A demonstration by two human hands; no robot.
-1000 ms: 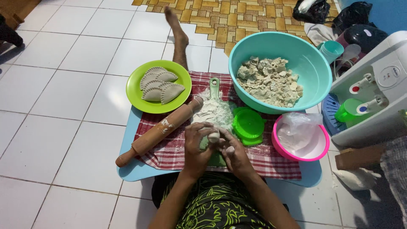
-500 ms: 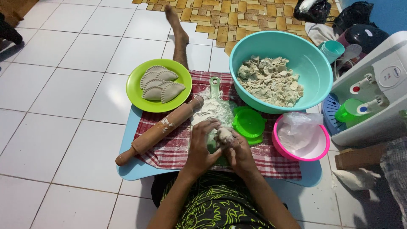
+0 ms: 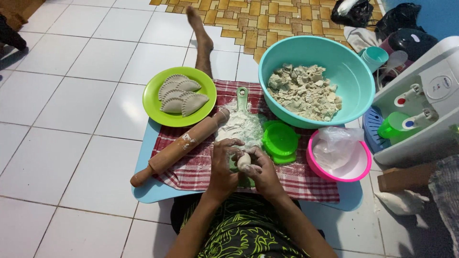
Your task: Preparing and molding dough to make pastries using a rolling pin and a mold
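Shaping step in hand, judging by the grip: both hands curled around one small ball of dough (image 3: pixel 244 161), left hand (image 3: pixel 223 165) cupping from the left, right hand (image 3: pixel 262 168) closing over from the right, fingers bent and touching the lump, neither hand flat nor spread. Ball held just above the near middle of the red checked cloth (image 3: pixel 201 167), itself spread over a light blue board (image 3: pixel 143 188) on the tiled floor (image 3: pixel 62 95). Probably calls next for a flat, floured patch and something to press or roll with; flour pile (image 3: pixel 241 126) just beyond the hands, wooden rolling pin (image 3: pixel 179 147) lying slantwise toward the cloth's left edge. Counted: one rolling pin, one green plate (image 3: pixel 154 112) at the far left corner of the cloth bearing three crimped half-moon pastries (image 3: pixel 181 95), one large teal bowl (image 3: pixel 358 91) at the far right with crumbly pale filling (image 3: pixel 303 93), one pink bowl (image 3: pixel 356 165) at the right edge with a clear plastic bag (image 3: pixel 334 143) in it, one green hinged mould (image 3: pixel 279 141) beside the flour, and one ball of dough.
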